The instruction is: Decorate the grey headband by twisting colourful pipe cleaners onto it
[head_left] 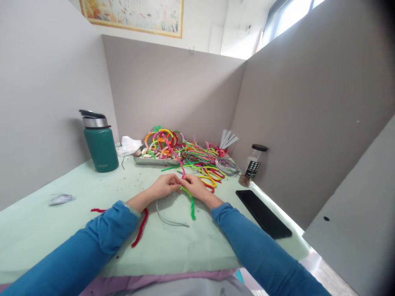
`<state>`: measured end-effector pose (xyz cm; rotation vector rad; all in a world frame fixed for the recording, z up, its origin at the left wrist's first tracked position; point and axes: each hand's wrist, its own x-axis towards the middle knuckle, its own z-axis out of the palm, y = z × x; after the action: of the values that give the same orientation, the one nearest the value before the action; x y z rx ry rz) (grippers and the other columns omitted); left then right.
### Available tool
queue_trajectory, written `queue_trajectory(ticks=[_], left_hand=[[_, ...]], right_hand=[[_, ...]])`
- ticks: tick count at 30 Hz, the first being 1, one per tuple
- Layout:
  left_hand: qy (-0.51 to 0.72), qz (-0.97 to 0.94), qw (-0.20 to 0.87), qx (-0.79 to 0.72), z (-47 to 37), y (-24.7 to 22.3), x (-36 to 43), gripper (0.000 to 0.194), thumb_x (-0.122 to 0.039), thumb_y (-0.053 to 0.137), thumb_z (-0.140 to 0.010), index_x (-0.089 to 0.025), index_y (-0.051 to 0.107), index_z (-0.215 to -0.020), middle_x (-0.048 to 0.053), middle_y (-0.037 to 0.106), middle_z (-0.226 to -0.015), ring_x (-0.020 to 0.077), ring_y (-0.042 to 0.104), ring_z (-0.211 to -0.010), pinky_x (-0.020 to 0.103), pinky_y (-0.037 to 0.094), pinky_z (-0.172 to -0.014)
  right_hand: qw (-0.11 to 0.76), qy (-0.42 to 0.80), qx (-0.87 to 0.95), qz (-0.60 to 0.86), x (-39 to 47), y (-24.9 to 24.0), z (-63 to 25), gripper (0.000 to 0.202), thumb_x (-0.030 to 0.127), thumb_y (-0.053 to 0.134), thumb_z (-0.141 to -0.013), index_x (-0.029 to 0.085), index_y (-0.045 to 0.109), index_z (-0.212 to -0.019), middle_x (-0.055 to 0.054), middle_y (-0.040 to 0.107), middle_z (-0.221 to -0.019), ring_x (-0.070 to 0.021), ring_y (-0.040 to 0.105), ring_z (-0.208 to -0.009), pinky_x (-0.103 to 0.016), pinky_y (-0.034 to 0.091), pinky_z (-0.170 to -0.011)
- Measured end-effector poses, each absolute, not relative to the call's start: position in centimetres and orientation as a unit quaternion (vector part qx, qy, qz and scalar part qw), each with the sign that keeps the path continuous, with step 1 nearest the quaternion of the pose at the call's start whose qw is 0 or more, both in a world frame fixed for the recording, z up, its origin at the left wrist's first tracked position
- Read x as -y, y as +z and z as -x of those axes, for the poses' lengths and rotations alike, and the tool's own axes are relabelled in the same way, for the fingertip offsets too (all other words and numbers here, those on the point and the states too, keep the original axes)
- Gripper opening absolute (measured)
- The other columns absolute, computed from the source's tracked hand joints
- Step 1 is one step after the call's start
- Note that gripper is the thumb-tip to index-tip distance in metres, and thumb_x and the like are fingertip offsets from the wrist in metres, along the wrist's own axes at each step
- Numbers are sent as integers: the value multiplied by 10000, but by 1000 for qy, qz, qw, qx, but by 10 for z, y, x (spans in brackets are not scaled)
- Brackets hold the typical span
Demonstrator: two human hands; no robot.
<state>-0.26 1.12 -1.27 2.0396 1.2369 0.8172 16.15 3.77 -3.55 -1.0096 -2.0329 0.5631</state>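
Pale-green table point(173, 255) spans lower frame; at center, left hand point(165, 186) and right hand point(196, 188) pinch together where pink fuzzy stem point(182, 166) meets shorter green stem point(193, 209). Step looks like joining; next move likely calls for firm hold, tight twist.

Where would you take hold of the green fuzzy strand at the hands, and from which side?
Probably take the green strand by its loose end, coming from the near table edge: its tail points that way, uncovered, whereas the far end is crowded by the left hand and right hand.
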Motion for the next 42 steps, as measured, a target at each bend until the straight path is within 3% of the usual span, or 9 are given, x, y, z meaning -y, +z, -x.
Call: queue_trajectory(ticks=[42], left_hand=[[294, -780, 300, -464, 2, -11, -10, 233, -399, 530, -712, -170, 524, -750, 0, 651, -637, 102, 520, -487, 199, 354, -461]], right_hand=[[387, 217, 804, 396, -35, -33, -162, 242, 303, 468, -792, 161, 460, -597, 38, 429, -554, -91, 359, -543, -217, 233, -501]])
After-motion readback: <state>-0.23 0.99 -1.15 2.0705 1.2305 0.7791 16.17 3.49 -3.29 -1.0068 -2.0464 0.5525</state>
